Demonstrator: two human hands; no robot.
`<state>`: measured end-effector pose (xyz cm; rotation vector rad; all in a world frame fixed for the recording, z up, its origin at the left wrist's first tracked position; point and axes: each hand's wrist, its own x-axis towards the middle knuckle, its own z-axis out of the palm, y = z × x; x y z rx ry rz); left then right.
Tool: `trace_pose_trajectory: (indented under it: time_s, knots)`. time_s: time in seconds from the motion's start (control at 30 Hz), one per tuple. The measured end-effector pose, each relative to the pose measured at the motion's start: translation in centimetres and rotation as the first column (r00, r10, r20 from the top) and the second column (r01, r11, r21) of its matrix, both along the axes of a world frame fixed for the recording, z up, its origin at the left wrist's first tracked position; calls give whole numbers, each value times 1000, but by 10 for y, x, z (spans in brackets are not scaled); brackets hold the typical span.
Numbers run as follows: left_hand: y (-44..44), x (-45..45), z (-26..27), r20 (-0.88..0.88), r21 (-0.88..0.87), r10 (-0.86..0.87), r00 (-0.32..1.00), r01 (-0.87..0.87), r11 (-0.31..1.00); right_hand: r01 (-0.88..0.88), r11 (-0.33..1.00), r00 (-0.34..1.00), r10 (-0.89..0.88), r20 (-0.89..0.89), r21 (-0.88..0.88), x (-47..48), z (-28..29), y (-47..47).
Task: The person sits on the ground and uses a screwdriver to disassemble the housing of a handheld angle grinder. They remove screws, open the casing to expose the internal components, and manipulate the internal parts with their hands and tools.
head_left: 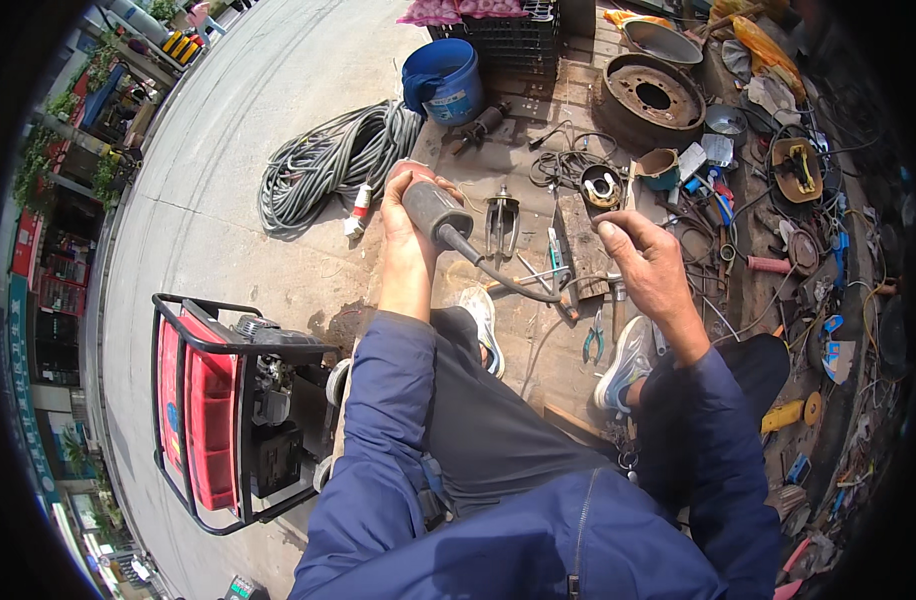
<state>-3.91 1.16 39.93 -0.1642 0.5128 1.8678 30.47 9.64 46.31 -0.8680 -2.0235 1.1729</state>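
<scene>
My left hand [404,217] is wrapped around a corded power tool [437,210] with a dark grey housing and a reddish front end. Its cable [514,279] leaves the rear and droops toward the ground. Thumb and forefinger of my right hand [645,251] come together; whether something small is between them cannot be made out. Just beyond those fingertips is a round dark container [600,187] with a pale U-shaped piece in it. Between my hands, a gear puller [501,217] lies on the ground. Pliers with teal handles [593,341] and a hammer [619,307] lie near my shoes.
A red generator in a black frame [202,405] stands at left. Coiled grey cable [330,169], a blue bucket [446,82] and a rusty wheel rim [649,101] are farther off. Tools, wires and scrap crowd the right side, including a yellow tool [782,416].
</scene>
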Motion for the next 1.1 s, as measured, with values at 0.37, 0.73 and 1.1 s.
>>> trace_pose_trajectory:
  time_s: [0.37,0.73,1.1]
  knots:
    - [10,23,4,-29,-68,-46,999,44,997,-261,874,961,192,-201,-410,-62,5,-88]
    - [11,53,18,3,-12,-60,998,60,998,-123,977,991,111,-78,-171,-63,10,-107]
    - [16,53,0,181,47,-97,979,89,995,-142,974,977,109,-184,-177,-74,21,-126]
